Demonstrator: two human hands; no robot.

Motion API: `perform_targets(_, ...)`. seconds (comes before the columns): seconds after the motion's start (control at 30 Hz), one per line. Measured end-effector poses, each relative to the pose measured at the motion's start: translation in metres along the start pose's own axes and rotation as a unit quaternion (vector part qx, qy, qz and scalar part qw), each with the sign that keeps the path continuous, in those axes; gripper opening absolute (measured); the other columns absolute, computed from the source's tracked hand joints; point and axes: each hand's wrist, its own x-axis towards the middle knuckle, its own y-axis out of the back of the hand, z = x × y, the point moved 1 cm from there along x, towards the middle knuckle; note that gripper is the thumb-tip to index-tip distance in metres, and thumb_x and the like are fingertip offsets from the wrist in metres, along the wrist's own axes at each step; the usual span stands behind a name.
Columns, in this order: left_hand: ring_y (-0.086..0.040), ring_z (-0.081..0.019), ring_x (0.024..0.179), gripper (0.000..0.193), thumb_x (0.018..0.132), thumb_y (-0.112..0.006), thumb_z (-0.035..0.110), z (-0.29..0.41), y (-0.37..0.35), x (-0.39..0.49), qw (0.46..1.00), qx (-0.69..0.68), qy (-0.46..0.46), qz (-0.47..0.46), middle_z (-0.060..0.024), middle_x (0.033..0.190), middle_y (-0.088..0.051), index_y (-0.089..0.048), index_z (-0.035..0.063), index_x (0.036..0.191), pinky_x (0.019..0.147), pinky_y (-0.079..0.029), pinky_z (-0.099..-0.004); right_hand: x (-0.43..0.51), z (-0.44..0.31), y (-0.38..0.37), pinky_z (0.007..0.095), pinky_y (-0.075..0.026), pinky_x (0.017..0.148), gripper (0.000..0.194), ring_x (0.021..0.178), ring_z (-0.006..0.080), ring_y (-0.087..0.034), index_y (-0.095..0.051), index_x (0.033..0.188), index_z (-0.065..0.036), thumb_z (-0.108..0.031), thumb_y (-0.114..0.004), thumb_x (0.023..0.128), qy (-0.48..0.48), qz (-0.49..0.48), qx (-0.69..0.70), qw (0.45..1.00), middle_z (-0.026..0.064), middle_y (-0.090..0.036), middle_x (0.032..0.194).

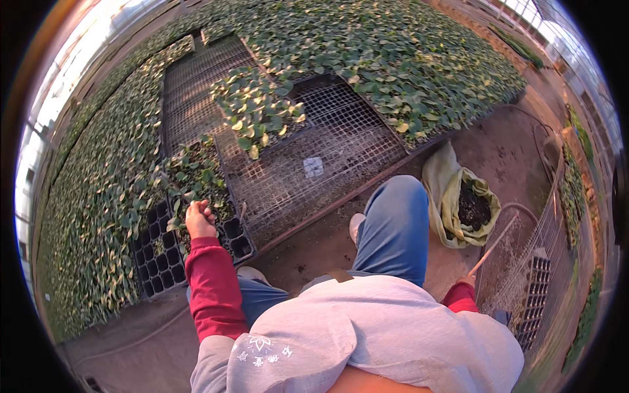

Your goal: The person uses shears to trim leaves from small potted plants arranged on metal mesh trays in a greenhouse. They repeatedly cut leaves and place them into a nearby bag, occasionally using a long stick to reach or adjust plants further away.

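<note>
My left hand [199,219] is above a black plug tray of leafy seedlings [199,172], fingers curled together. Leaves lie right at its fingertips, but whether it pinches one is too small to tell. Several cells at the tray's near corner [237,237] hold no plant. Left of that hand, another black plug tray [156,253] shows mostly bare cells, with seedlings behind it. Low on the right, my right hand [466,280] grips a thin wooden stick [494,245], which slants up and away toward the far right.
A mesh bench [280,196] carries a separate block of seedlings [260,108] and a pale square piece [313,167]. Dense seedlings [393,73] cover its far side. An open yellowish sack of dark soil [474,206] stands on the floor; another cell tray [534,294] is at right.
</note>
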Motion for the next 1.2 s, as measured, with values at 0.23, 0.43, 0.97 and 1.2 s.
perform_targets(0.23, -0.044, -0.0081, 0.050, 0.017, 0.091, -0.041, 0.023, 0.021, -0.014, -0.013, 0.995, -0.090, -0.024, -0.025, -0.0033, 0.072, -0.056, -0.046, 0.0101, 0.080, 0.040, -0.035, -0.0199, 0.018, -0.324, 0.131, 0.0225, -0.040, 0.043, 0.024, 0.054, 0.0100, -0.053, -0.056, 0.102, -0.006, -0.020, -0.044, 0.087, 0.409, -0.106, 0.344, 0.839, 0.0025, -0.058, 0.074)
perform_targets(0.43, -0.043, -0.0092, 0.051, 0.017, 0.091, -0.041, 0.022, 0.034, -0.034, -0.014, 0.989, -0.143, -0.027, -0.036, -0.0044, 0.075, -0.055, -0.046, 0.0092, 0.081, 0.043, -0.034, -0.0213, -0.248, -0.523, 0.201, 0.0223, -0.044, 0.049, 0.027, 0.065, 0.0116, -0.059, -0.054, 0.103, -0.006, -0.027, -0.044, 0.087, 0.532, -0.398, 0.293, 0.688, 0.0052, -0.061, 0.082)
perform_targets(0.97, -0.040, -0.0080, 0.055, 0.016, 0.090, -0.043, 0.023, 0.066, -0.014, -0.019, 0.987, -0.150, -0.032, -0.044, -0.0001, 0.078, -0.055, -0.050, 0.0104, 0.082, 0.049, -0.030, -0.0215, -0.462, -0.625, 0.008, 0.0288, -0.046, 0.043, 0.008, 0.052, 0.0167, -0.056, -0.050, 0.085, -0.012, -0.020, -0.049, 0.086, 0.058, -0.668, 0.499, 0.548, 0.0025, -0.052, 0.063)
perform_targets(1.2, -0.042, -0.0077, 0.055, 0.016, 0.090, -0.043, 0.022, 0.066, -0.019, -0.023, 0.985, -0.159, -0.039, -0.057, -0.0014, 0.079, -0.055, -0.049, 0.0092, 0.084, 0.048, -0.032, -0.0208, -0.458, -0.551, 0.028, 0.0252, -0.044, 0.039, 0.012, 0.051, 0.0145, -0.055, -0.048, 0.080, -0.009, -0.020, -0.050, 0.086, 0.109, -0.668, 0.492, 0.548, 0.0020, -0.053, 0.063)
